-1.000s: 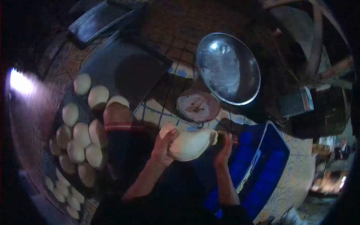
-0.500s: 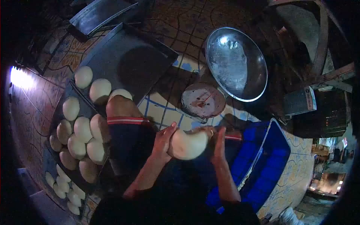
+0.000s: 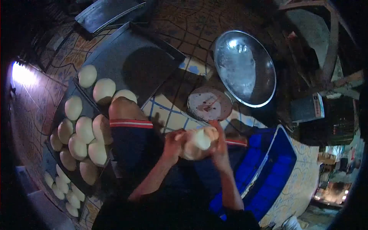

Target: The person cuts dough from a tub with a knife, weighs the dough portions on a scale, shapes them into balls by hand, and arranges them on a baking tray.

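A pale lump of dough (image 3: 195, 147), blurred by motion, is held between my two hands above my lap. My left hand (image 3: 173, 146) curls around its left side. My right hand (image 3: 219, 142) grips the opposite side, with some fingers hidden behind the lump. Several smooth, rounded dough pieces (image 3: 84, 130) sit to the left on dark metal trays (image 3: 115, 57). Just beyond my hands stands a scale with a round dial (image 3: 209, 105).
A large shiny metal bowl (image 3: 245, 69) is tilted behind the scale. On the right lies a blue plastic crate (image 3: 274, 172). Another tray (image 3: 109, 15) is at the far left, on a patterned tile floor (image 3: 168, 111). A wooden frame (image 3: 331, 46) stands at the right.
Both hands have closed in around the dough, the right one moving from spread fingers to a grip. The dough has changed from a smooth curved shape to a folded lump.
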